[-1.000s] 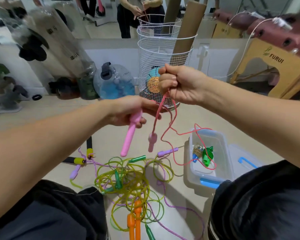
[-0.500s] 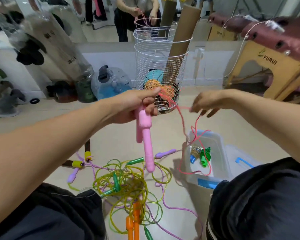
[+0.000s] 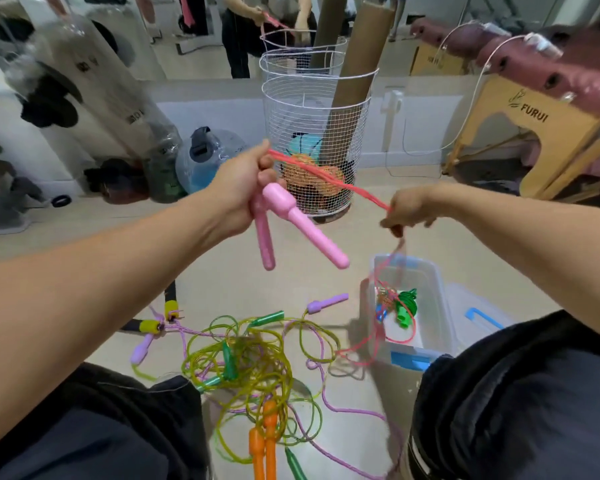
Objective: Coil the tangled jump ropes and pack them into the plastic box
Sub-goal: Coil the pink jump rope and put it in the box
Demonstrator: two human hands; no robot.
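Note:
My left hand (image 3: 245,183) grips both pink handles (image 3: 302,225) of a jump rope, which point down and to the right. Its red cord (image 3: 326,178) runs taut from that hand to my right hand (image 3: 404,211), which pinches the cord. From there the cord droops into the clear plastic box (image 3: 440,306) on the floor, where a green coiled rope (image 3: 406,304) lies. A tangle of yellow-green, purple and orange-handled ropes (image 3: 253,372) is spread on the floor between my knees.
A white wire basket (image 3: 312,109) with balls and cardboard tubes stands behind my hands. The box lid (image 3: 478,317) lies right of the box. A wooden bench (image 3: 534,133) is at the far right, bags and a water jug (image 3: 208,157) at the left.
Both pink handles are now together in my left hand. My right hand has dropped from high up, moved right and pulled the red cord taut between the hands.

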